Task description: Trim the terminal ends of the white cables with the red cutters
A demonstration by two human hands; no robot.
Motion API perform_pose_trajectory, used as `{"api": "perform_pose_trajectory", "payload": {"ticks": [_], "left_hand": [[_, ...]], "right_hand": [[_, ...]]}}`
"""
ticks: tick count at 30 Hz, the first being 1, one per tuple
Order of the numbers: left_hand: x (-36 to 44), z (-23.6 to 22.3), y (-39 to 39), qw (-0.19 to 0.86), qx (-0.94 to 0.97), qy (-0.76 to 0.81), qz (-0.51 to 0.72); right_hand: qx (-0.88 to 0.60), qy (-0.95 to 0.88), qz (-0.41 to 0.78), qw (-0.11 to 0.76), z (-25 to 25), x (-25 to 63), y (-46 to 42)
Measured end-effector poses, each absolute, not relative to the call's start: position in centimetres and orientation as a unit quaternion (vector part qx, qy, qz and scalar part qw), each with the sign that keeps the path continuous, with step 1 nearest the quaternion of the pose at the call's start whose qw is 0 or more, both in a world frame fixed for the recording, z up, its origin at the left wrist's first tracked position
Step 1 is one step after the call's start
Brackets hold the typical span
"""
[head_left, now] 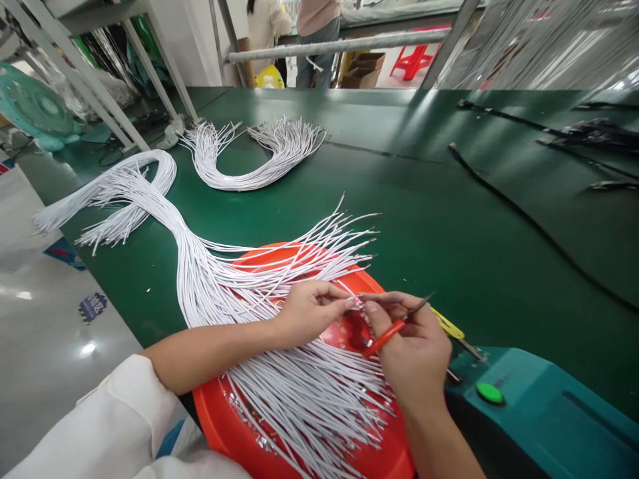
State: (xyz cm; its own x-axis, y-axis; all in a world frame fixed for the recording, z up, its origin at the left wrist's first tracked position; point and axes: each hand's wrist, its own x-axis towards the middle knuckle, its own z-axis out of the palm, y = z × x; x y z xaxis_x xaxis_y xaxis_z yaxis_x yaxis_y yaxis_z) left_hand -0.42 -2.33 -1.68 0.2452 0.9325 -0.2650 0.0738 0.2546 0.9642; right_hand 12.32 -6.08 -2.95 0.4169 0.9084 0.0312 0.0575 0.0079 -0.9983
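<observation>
Over a red plastic tray [212,416], my left hand [312,311] pinches the end of a white wire between thumb and fingertips. My right hand [417,339] is closed around a red-handled tool [387,338] with a dark pointed tip; its exact kind is unclear. The right thumb and fingertips meet the left ones at the wire end, where a small shiny metal piece partly shows. A thick bundle of white wires [200,273] fans across the tray, and my left forearm crosses over it. More wire ends [319,392] lie below my hands, among small metal terminals [249,422].
A teal machine [544,406] with a green button stands at the right, near a yellow-handled tool [448,324]. Another white wire bundle [239,179] lies farther back on the green table [399,199]. Black cables [524,216] run along the right. People stand beyond the metal rail [339,46].
</observation>
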Motion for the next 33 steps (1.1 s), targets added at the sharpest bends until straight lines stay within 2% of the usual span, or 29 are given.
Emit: {"api": "perform_pose_trajectory", "payload": {"ticks": [3,8,12,19,24,33], "left_hand": [[-0.6,-2.0,-2.5,0.547,0.578,0.515,0.320],[-0.9,-2.4,-2.6,0.466,0.663,0.509,0.291],[-0.6,-2.2,-2.7,0.512,0.616,0.525,0.288],[-0.4,-1.7,-2.6,0.588,0.541,0.505,0.327],[-0.4,-2.2,-2.5,0.590,0.543,0.499,0.329],[-0.3,-2.2,-2.9,0.557,0.573,0.517,0.306]], "right_hand": [[-0.610,-0.397,0.334,0.599,-3.1,12.2,-6.2],[-0.649,-0.460,0.292,0.531,-3.5,12.3,-6.4],[-0.672,-0.469,0.280,0.500,-3.8,12.7,-6.3],[-0.650,-0.451,0.283,0.542,-4.2,12.8,-6.0],[-0.609,-0.399,0.345,0.593,-3.2,12.3,-5.8],[-0.602,-0.427,0.351,0.576,-4.1,12.3,-6.2]]}}
